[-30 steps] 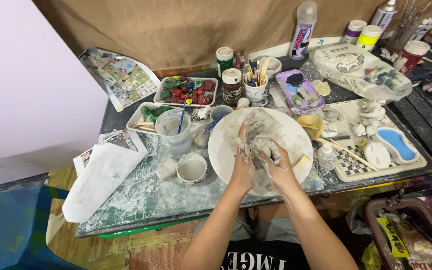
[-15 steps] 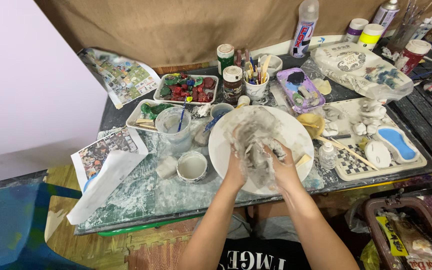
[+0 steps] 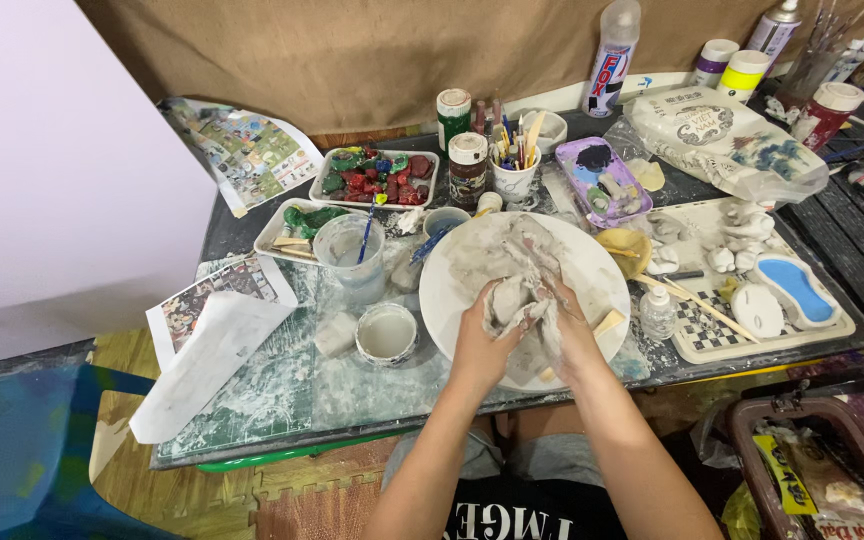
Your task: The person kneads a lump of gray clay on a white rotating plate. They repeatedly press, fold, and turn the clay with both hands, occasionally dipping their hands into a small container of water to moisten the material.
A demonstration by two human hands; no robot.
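Left hand [image 3: 480, 345] and right hand [image 3: 570, 335] pressed together around a grey clay lump [image 3: 520, 300], over a round white plate [image 3: 462, 265]. Just left, a small white cup [image 3: 387, 334]; farther back, a clear water cup [image 3: 349, 246]. Beside the right hand, a checkered tray [image 3: 742, 345].

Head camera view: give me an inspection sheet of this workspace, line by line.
Surface: dark table, smeared white and grey.
Job's things: lump of grey clay worked over a round white plate.
Clutter: small white cup, clear water cup with a blue brush, tray of red and green pieces, pot of brushes and tools, purple palette, checkered tray, spray can, loose paper.
Grippers: left hand and right hand both press into the clay.
Cables: nothing seen.
Surroundings: brown cloth backdrop, wooden floor, brown basket at right.
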